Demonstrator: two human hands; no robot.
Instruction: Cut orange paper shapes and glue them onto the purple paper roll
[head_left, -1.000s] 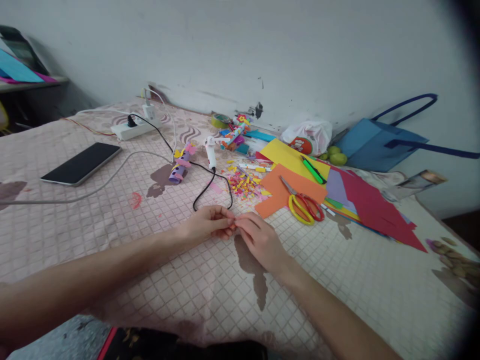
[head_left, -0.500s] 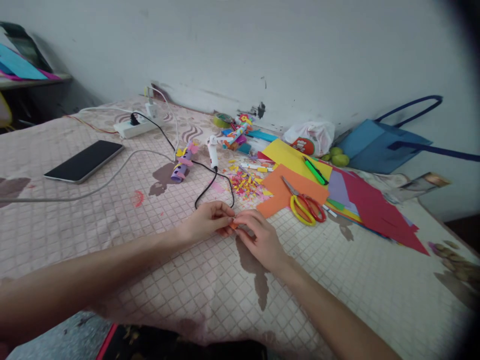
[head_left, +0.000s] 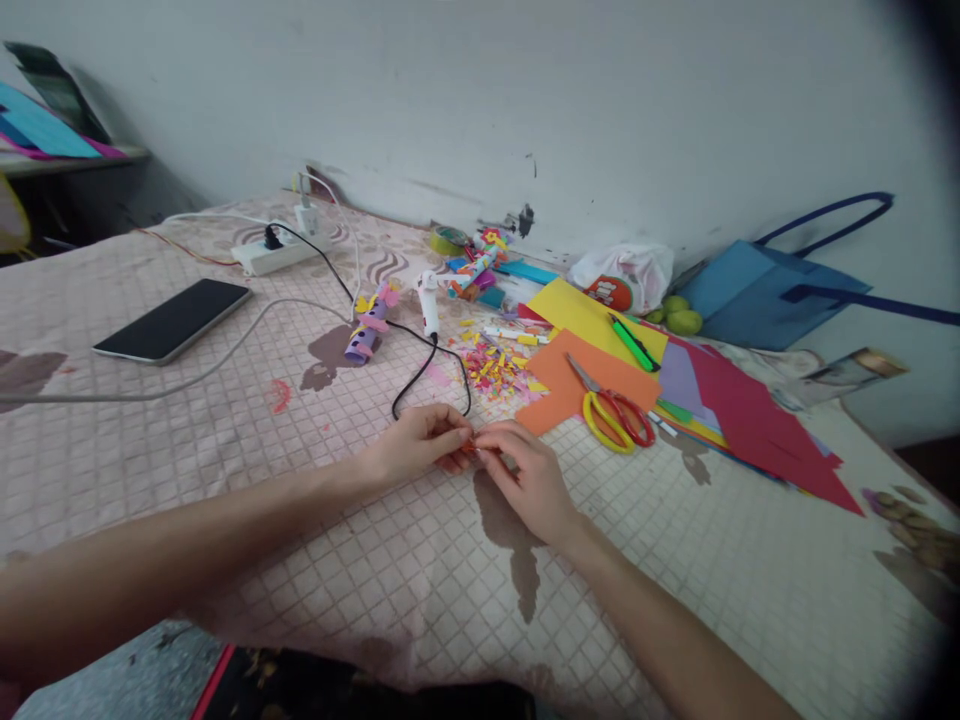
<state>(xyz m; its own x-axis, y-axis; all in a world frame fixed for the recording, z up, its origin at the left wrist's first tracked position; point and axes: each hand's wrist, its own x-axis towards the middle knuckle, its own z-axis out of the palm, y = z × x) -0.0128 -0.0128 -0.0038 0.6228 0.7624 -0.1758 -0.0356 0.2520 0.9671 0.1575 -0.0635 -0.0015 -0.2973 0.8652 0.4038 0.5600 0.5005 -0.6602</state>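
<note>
A small orange paper piece [head_left: 469, 447] is pinched between the fingertips of both hands, mostly hidden by them. My left hand [head_left: 427, 438] holds it from the left, my right hand [head_left: 529, 472] from the right. Just beyond lie many small paper scraps [head_left: 495, 368] in yellow, pink and red. Right of these, scissors [head_left: 609, 410] with yellow and red handles rest partly on orange paper [head_left: 551, 408]. A white glue gun [head_left: 428, 304] with a black cord stands behind my hands, beside a decorated purple paper roll [head_left: 367, 328].
A phone [head_left: 174, 320] and a power strip [head_left: 277, 255] with cables are at the left. On the right are a green cutter [head_left: 634, 343], yellow paper [head_left: 577, 305], red paper [head_left: 772, 420], green fruits [head_left: 683, 321], a blue bag [head_left: 769, 295] and a clear cup [head_left: 851, 372].
Between my fingertips the orange piece has turned and now shows less of its surface. Both hands stay almost in place, and the view has shifted slightly.
</note>
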